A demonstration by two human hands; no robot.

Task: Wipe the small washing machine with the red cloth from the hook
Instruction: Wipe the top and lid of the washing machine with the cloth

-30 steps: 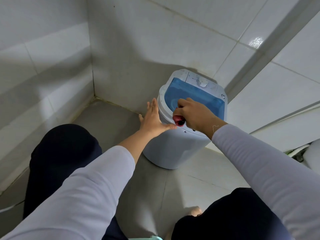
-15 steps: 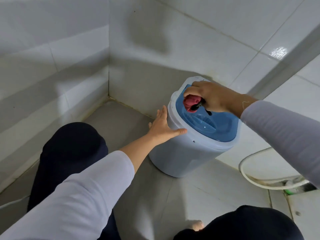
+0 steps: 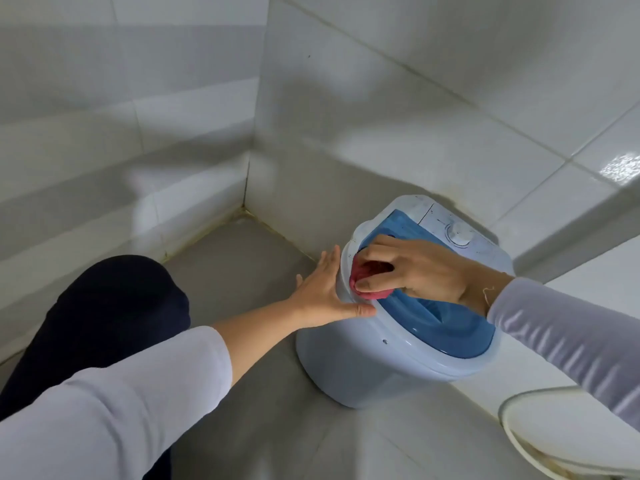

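The left hand (image 3: 325,292) lies open and flat against the side of the small washing machine (image 3: 398,344), fingers spread, thumb under its rim. The right hand (image 3: 415,268) clutches the bunched red cloth (image 3: 363,285), pressing it on the rim beside the blue lid (image 3: 446,327). The machine stands on the grey floor (image 3: 242,265) against the tiled wall (image 3: 381,133); a white hose (image 3: 526,441) curves nearby.
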